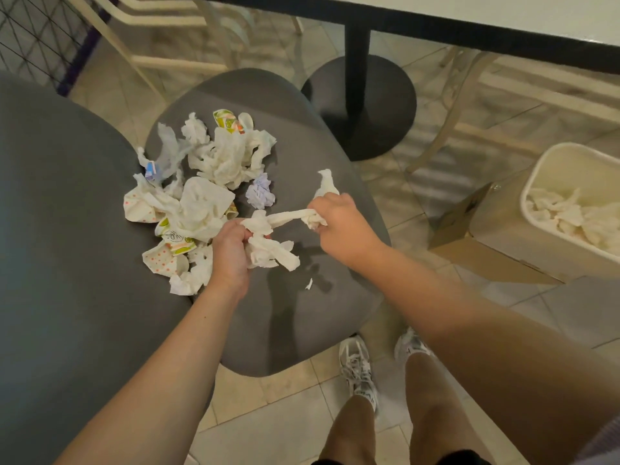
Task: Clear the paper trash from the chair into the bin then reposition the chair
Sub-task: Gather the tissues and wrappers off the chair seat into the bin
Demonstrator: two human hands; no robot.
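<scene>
A grey padded chair seat (302, 317) fills the middle of the view, its backrest (60, 229) at the left. Crumpled white tissues and printed wrappers (208, 182) lie piled on the seat's left half. A small lilac paper ball (260, 195) sits apart at the pile's right. My left hand (231, 253) is closed on a bunch of white tissue (271, 255). My right hand (339, 223) grips another tissue (323, 186); a twisted strip (288, 217) stretches between both hands. A cream bin (543, 182) with tissues inside stands at the right on the floor.
A white table (469, 18) on a black pedestal base (362, 105) stands beyond the chair. Cream chair frames (157, 62) sit at the back left, more at the right. A flattened cardboard box (486, 250) lies beside the bin. My shoes (357, 367) stand on tiled floor by the seat's front.
</scene>
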